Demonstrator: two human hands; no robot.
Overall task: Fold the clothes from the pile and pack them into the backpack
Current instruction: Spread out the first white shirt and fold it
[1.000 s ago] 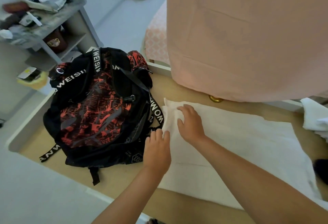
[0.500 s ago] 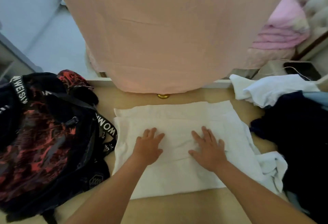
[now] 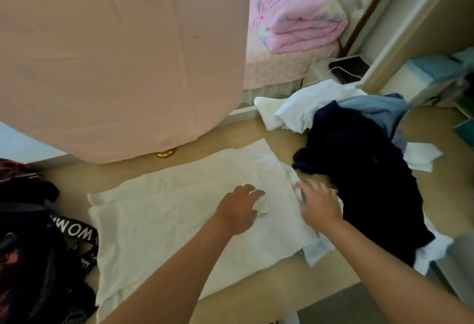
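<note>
A white garment (image 3: 164,216) lies spread flat on the wooden tabletop (image 3: 256,295), partly folded. My left hand (image 3: 239,209) rests on its right part with the fingers stretched out. My right hand (image 3: 316,202) lies over the garment's right edge, fingers spread and blurred. The black and red backpack (image 3: 33,246) sits at the left edge, touching the white garment. The pile of clothes (image 3: 359,170) lies to the right: a dark navy piece on top, white and light blue pieces around it.
A large pink cloth (image 3: 115,54) hangs over the table's far side, with a gold knob (image 3: 165,154) below it. Behind are a bed with a folded pink blanket (image 3: 297,13) and a dark device with a white cable (image 3: 348,69).
The view has swung right, away from the backpack. Both hands slid to the right along the white garment, from its left edge near the backpack to its right edge beside the pile.
</note>
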